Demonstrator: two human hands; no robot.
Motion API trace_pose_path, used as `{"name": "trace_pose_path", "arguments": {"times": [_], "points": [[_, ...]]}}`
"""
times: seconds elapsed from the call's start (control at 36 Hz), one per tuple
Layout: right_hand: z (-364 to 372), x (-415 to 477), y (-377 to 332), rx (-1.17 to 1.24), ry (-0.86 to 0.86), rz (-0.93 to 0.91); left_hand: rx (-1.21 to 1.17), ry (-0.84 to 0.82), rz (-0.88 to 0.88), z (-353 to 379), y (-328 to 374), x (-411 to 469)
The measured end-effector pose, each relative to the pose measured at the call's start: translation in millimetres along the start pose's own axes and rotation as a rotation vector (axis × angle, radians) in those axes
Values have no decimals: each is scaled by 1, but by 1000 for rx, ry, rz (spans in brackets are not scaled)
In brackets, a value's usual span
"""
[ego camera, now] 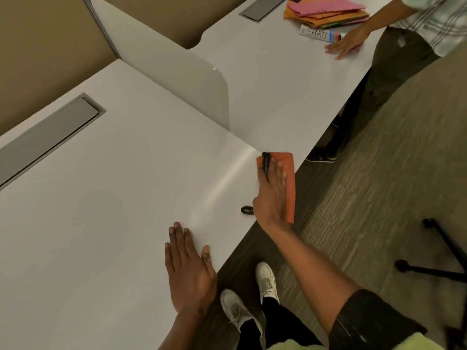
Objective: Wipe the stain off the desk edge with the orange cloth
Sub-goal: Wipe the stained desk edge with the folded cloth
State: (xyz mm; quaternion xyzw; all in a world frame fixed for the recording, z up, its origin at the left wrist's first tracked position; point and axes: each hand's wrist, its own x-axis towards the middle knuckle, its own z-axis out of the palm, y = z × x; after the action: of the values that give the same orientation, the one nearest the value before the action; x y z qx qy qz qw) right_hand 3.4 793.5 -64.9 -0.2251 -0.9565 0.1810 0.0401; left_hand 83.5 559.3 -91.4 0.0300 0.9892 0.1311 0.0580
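A: Head view, only one given. Step in hand?

B: Wiping is judged under way. The orange cloth (288, 178) is pressed flat under the right hand (271, 195) at the counter (101, 198) edge, right of frame centre. Part of the cloth overhangs the edge toward the floor (379, 173).

A: Grip state, right?

B: No closed grip on the cloth; the palm is laid flat on it, fingers extended. A black marker (265, 165) is seen between the fingers, pointing up-frame, apparently pinched there. How firmly cannot be told.

A: Left?

B: The left hand (188, 271) is spread flat on the counter, lower centre, holding nothing. It is judged a brace.

A: Stain located?

B: A small dark mark (247, 210) is seen on the counter just beside the right hand's heel, on its left in frame. Whether it is the stain or the marker's cap cannot be told. A faint pale streak runs up-frame from there.

A: Next move?

B: If the mark is the stain, the cloth must be drawn down-frame and left over it, with pressure kept and the cloth kept on the edge.

A: Anything else?

B: Upper right: another person's hand (346, 44) is laid on the counter, beside a stack of coloured cloths (326, 13) and a flat labelled packet (321, 34). Well apart from the work.
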Motion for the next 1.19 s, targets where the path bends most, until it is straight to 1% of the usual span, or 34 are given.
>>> {"name": "trace_pose_path", "arguments": {"times": [0.06,0.11,0.22,0.31,0.36,0.5,0.56,0.61,0.72,0.83,0.89,0.94,1.03,1.19], "points": [[1,-26,-3,32,-12,56,-2,0,5,0,0,0],[3,-48,-8,17,-56,44,-12,-6,1,0,1,0],[12,-68,-15,23,-134,-178,-19,-11,-6,-2,2,0],[12,-49,-12,50,-180,-367,-12,-2,-9,-2,3,0],[9,-25,-6,58,-183,-426,-5,-3,-12,-1,2,1],[-1,41,11,13,-132,-339,-12,11,-25,2,4,1],[-6,52,15,7,-117,-293,-35,9,-21,-1,-2,3],[-10,56,25,13,-125,-297,-62,7,-43,-3,2,4],[-18,30,47,33,-165,-391,-99,25,-149,-7,23,3],[-23,-12,62,136,-245,-517,-138,54,-306,-8,62,13],[-21,-29,66,176,-281,-583,-156,68,-333,-6,78,20],[-19,-35,70,195,-289,-607,-138,78,-317,-4,90,28],[-19,-27,70,212,-300,-568,-77,68,-291,0,96,34],[-17,-16,66,223,-221,-468,89,42,-171,2,81,36]]}}
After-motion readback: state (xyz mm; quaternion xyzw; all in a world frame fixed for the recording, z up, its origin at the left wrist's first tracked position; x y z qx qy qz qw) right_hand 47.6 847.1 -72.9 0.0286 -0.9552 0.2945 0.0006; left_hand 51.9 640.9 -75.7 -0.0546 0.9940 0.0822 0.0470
